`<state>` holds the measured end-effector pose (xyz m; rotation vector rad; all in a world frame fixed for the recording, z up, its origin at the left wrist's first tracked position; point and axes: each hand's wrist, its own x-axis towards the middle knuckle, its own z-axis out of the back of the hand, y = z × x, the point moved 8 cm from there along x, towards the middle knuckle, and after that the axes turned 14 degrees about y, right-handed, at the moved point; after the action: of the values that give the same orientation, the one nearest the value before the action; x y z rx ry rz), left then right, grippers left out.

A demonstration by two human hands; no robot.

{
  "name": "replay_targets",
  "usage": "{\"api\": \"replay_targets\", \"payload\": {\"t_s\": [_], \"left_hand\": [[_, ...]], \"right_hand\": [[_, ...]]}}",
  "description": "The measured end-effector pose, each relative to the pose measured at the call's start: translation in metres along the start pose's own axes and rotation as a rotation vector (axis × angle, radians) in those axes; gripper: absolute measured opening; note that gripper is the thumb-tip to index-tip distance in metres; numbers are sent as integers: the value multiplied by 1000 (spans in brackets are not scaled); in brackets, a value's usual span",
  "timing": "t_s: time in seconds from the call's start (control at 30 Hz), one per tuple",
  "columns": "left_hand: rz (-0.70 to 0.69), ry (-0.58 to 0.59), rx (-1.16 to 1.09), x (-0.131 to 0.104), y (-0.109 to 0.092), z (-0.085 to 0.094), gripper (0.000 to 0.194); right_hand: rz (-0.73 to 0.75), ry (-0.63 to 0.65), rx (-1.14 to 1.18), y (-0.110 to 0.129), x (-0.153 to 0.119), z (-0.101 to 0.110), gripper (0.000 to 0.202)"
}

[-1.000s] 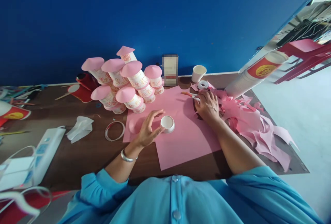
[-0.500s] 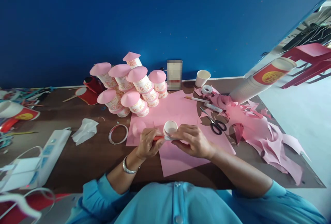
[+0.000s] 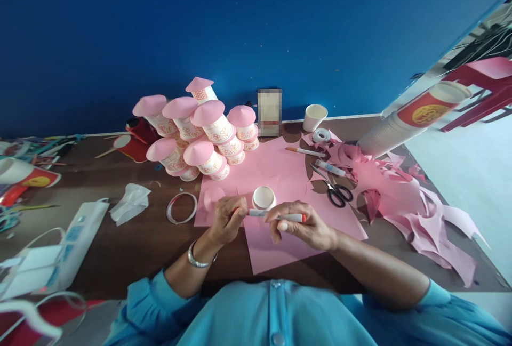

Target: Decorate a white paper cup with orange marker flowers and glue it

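A marker point(image 3: 258, 212) with a white barrel and an orange-red end lies across both hands. My left hand point(image 3: 229, 220) is closed on its left end, a bracelet at the wrist. My right hand point(image 3: 302, 225) pinches the barrel near the orange-red end, some fingers curled loosely. Just beyond the marker a white paper cup point(image 3: 264, 197) stands on pink paper point(image 3: 274, 252). Behind my left hand, stacked decorated cups with pink cone tops point(image 3: 210, 113) stand in a cluster.
Scissors point(image 3: 339, 195), a second marker point(image 3: 305, 152), a glue tube point(image 3: 330, 168) and pink scraps point(image 3: 400, 191) lie to the right, near stacked cups point(image 3: 412, 117). A tape ring point(image 3: 182, 208), crumpled tissue point(image 3: 130, 203) and power strip point(image 3: 77, 239) are on the left.
The hands have moved slightly apart, exposing more of the marker and its orange-red right end. My right fingers have loosened and lifted a little. The view has shifted slightly.
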<state>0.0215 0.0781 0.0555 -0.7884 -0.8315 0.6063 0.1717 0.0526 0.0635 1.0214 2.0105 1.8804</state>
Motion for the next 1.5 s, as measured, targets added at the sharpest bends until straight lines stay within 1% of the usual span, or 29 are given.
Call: {"api": "replay_targets", "payload": {"t_s": [0.1,0.13,0.17,0.2,0.23,0.27,0.3,0.33,0.37,0.43,0.5,0.57,0.63,0.7,0.77,0.83,0.97,1.1,1.13,1.2,1.27,1.33,1.37,1.43,1.47,1.5], "left_hand": [[35,-56,-65,-1,8,6,57],[58,-98,-82,-2,12,10,57],[81,-135,-89,-4,16,15,55],[108,-160,-89,-4,21,18,54],[132,-167,-81,-4,24,20,55],[162,-156,-68,-3,27,20,55],[190,-138,-46,-2,29,19,51],[216,-113,-6,0,31,16,43],[235,-83,45,2,32,13,33],[252,-23,195,6,32,6,21],[235,-5,276,8,33,4,19],[225,-19,303,8,36,5,19],[223,-16,309,6,40,6,19],[216,0,308,6,44,4,18],[203,26,319,6,46,1,15],[201,66,347,8,48,-3,13],[215,167,438,9,52,-11,21],[233,288,506,7,58,-20,26],[243,297,513,7,59,-21,27],[257,273,514,5,61,-19,34],[218,222,484,4,54,-16,45],[129,198,400,5,37,-14,57],[89,213,338,7,27,-15,63],[77,248,171,12,11,-17,72],[89,296,56,16,4,-21,82],[100,354,-68,19,-2,-28,87]], "right_hand": [[99,-24,-45,18,-4,2,21],[154,-69,-90,28,-8,6,18],[215,-135,-184,38,-12,11,17],[262,-220,-330,49,-17,16,20],[298,-328,-519,58,-24,22,28],[285,-419,-717,63,-28,25,35],[247,-479,-888,63,-29,28,40],[202,-498,-1010,57,-28,30,45],[146,-476,-1076,47,-25,32,50],[59,-360,-1135,19,-16,33,64],[-23,-257,-1143,-11,-10,33,75],[-64,-241,-1127,-31,-8,34,77],[-102,-252,-1093,-42,-7,35,74],[-126,-262,-1078,-46,-7,36,68],[-129,-283,-1090,-44,-8,36,62],[-124,-335,-1106,-38,-12,40,59],[-135,-454,-1113,-29,-22,51,63],[-141,-461,-1097,-30,-23,55,65],[-138,-454,-1091,-31,-22,54,65],[-131,-453,-1081,-30,-21,53,64],[-125,-472,-1065,-25,-22,52,63],[-133,-492,-1039,-17,-23,52,62],[-147,-499,-1022,-13,-24,52,63],[-154,-520,-1003,0,-24,51,65],[-153,-530,-994,7,-24,51,66],[-135,-527,-991,15,-23,49,66]]}}
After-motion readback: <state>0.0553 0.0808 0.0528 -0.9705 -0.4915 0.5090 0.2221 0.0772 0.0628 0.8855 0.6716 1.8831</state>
